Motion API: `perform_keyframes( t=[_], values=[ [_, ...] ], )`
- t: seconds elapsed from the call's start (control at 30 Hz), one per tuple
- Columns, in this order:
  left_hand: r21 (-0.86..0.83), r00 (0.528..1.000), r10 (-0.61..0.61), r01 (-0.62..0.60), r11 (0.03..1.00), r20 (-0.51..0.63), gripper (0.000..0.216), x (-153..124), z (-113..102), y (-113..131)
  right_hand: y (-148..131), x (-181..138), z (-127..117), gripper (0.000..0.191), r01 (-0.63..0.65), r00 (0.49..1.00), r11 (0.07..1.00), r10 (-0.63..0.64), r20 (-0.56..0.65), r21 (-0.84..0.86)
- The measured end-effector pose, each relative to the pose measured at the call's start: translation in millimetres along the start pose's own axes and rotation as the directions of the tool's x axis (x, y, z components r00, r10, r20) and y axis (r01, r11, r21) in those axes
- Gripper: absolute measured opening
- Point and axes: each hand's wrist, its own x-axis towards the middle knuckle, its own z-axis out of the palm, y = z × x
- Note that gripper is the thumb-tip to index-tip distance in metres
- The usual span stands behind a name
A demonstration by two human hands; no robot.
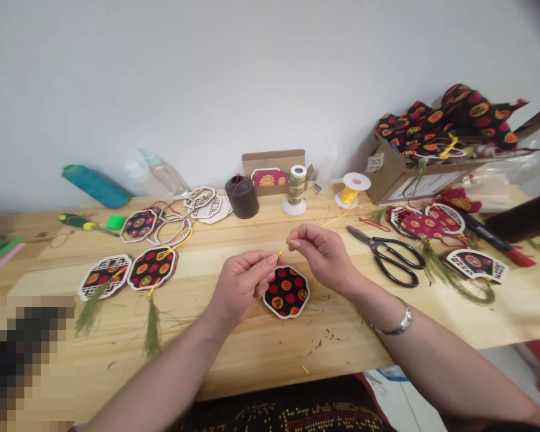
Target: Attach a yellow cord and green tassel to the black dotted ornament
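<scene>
Both hands meet at mid worktop [252, 354], near edge. Left hand [243, 287]: fingers curled in tight, thumb and forefinger pinched on a short length of yellow cord [282, 251] just above the top edge of a fabric ornament [288, 294], which is black with red and orange dots. Right hand [323, 255]: thumb and forefinger also closed on the cord, just right of the left pinch, with the other fingers loosely folded. A bracelet [400, 324] is on that wrist. The ornament sits directly below and between the hands, its left edge touching the left hand; cannot tell whether it lies flat on the wood or is held slightly up. A strand of the cord trails far and right toward the yellow spool [351, 191]. Judgement: the step in hand is fixing or knotting cord at the ornament's top. Two ornaments at left [152, 268] already carry yellow loops and green tassels [152, 330], while this one has no tassel. Further handling looks to call for a fine two-finger grip, even tension between the pinches, and the ornament kept from sliding. The scissors [389, 255] lie just right of the right hand, blades shut, within reach. Far right is a cardboard box [389, 174] heaped with matching fabric; far centre, a black spool [243, 197].
</scene>
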Motion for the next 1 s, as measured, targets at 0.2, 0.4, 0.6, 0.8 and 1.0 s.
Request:
perform_keyframes(
  t=[0.2, 0.4, 0.6, 0.8, 1.0],
  values=[
    [0.022, 0.999, 0.032, -0.032, 0.999, 0.008, 0.018, 1.5, -0.4, -0.5, -2.0, 1.5, -0.7, 0.01, 0.022, 0.999, 0.996, -0.026, -0.042, -0.085],
    [0.134, 0.989, 0.142, -0.136, 0.982, -0.037, 0.017, 0.1, -0.1, -1.1, -2.3, 5.3, -4.2, 0.033, -0.281, 0.96, 0.943, 0.274, 0.065, 0.18],
    [0.352, 0.964, 0.261, -0.229, 0.908, -0.044, 0.013, -4.3, 3.2, 0.1, -4.9, 2.3, 2.5, 0.03, -0.428, 0.903, 0.834, 0.38, 0.2, 0.35],
    [0.399, 0.97, 0.241, -0.216, 0.891, -0.014, 0.017, -4.3, 2.9, -2.6, -5.4, 1.3, 6.4, 0.024, -0.365, 0.929, 0.864, 0.361, 0.079, 0.347],
    [0.273, 0.987, 0.161, -0.163, 0.948, 0.028, 0.031, -3.7, 2.5, -3.6, -2.6, -0.7, 5.4, 0.029, -0.31, 0.951, 0.897, 0.298, 0.088, 0.315]
  ],
)
